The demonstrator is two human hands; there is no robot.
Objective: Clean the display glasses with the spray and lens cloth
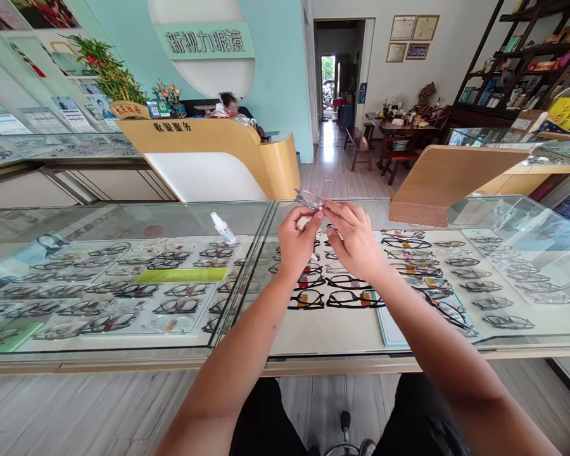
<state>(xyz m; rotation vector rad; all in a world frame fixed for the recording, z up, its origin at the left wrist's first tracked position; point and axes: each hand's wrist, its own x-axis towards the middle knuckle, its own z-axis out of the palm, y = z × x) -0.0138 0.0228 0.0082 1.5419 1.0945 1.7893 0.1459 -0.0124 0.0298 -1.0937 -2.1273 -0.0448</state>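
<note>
A thin-framed pair of eyeglasses (310, 197) is held up above the glass display case (261, 329). My left hand (298, 240) grips it from the left, fingers curled, with a bit of pale cloth or paper showing near the fingertips. On the other side my right hand (354, 239) pinches the glasses between thumb and fingers. Both hands meet at the frame, and parts of it are hidden behind the fingers. Below them, inside the case, lie rows of spectacle frames (349, 297), some with coloured tags.
A white spray bottle (223, 228) stands on the glass top to the left. An open brown cardboard box (418, 212) sits on the right. Beyond are a wooden cashier counter (199, 133) with a person behind it, and a dark table (399, 126) with benches.
</note>
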